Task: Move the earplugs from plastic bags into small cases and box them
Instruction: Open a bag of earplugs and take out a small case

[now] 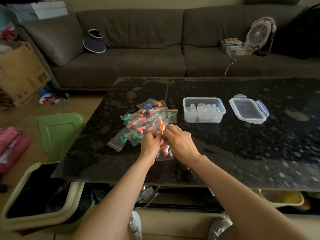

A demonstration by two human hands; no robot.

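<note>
A small clear zip bag (164, 154) with pink earplugs hangs between my hands above the black table (242, 153). My left hand (150, 142) and my right hand (178, 142) both pinch its top edge. Just behind them lies a pile of several zip bags (147, 122) holding green, pink, orange and blue earplugs. To the right stands an open clear plastic box (204, 110) with several small translucent cases inside. Its lid (248, 110) lies flat further right. Something small and clear shows under my right palm; I cannot tell what it is.
An open green-lidded bin (39, 187) stands at the table's left front corner. A grey sofa (138, 54) runs along the far side, with a visor, a small fan and packets on it. Cardboard boxes sit at far left.
</note>
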